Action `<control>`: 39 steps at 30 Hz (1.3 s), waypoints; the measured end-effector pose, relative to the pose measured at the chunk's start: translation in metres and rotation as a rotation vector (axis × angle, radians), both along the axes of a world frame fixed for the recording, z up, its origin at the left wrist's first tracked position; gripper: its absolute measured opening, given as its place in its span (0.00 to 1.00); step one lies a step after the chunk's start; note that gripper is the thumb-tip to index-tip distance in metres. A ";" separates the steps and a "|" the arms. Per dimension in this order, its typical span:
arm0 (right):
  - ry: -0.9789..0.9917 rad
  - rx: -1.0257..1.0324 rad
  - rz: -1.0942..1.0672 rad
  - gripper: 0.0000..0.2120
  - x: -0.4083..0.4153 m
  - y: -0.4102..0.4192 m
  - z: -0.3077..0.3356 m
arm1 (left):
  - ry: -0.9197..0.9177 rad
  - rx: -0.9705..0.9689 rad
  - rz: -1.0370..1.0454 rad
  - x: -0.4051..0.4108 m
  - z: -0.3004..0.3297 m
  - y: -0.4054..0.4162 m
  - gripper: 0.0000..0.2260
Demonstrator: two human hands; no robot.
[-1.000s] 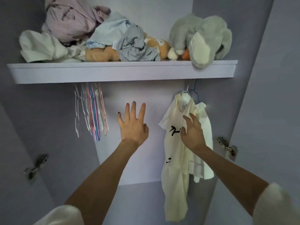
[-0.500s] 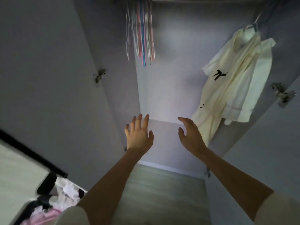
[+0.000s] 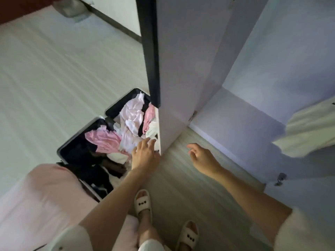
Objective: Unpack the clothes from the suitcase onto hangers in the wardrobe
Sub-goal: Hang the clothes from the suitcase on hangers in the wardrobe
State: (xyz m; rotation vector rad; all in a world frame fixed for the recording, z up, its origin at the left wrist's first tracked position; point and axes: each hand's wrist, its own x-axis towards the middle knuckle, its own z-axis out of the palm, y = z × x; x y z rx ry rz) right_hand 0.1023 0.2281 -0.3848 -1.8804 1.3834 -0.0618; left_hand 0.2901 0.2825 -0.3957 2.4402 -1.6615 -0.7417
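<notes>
Neither of your hands has hold of anything: your left hand (image 3: 145, 154) reaches forward with fingers straight and loosely spread, its fingertips over the near edge of the clothes (image 3: 132, 127), though whether they touch the fabric cannot be told, and your right hand (image 3: 203, 158) hangs in the air above the floor (image 3: 181, 187) with fingers relaxed and slightly curled. No writing or brand can be read anywhere; the only marks are small dark dots on the straps of your pale slippers (image 3: 142, 203). The suitcase (image 3: 72, 151) lies open on the floor to your left, a dark hard shell with rounded corners, both halves showing, heaped with crumpled pink, white and black garments. The open wardrobe door (image 3: 174, 69), smooth and pale with a dark edge strip, stands between your hands and hides the right side of the suitcase; its bottom corner is just beside your left hand. To the right the wardrobe (image 3: 272, 69) interior is matte lavender-grey, with open room above its floor, and a cream garment (image 3: 308, 131) hangs at the right edge. A pink soft surface (image 3: 36, 196) sits at your lower left, touching the suitcase. The floor is pale with fine wood-grain lines.
</notes>
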 end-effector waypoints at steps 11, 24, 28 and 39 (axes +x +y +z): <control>0.098 0.233 0.239 0.18 0.254 -0.035 -0.110 | 0.116 0.154 0.252 0.238 -0.109 -0.011 0.22; 0.259 0.432 0.180 0.20 0.298 -0.068 -0.371 | 0.192 0.424 0.272 0.284 -0.386 -0.007 0.23; 0.240 0.376 0.166 0.18 0.303 -0.083 -0.461 | 0.138 0.390 0.240 0.285 -0.482 -0.016 0.30; 0.252 0.491 0.136 0.22 0.301 -0.088 -0.493 | 0.114 0.368 0.176 0.289 -0.528 -0.028 0.08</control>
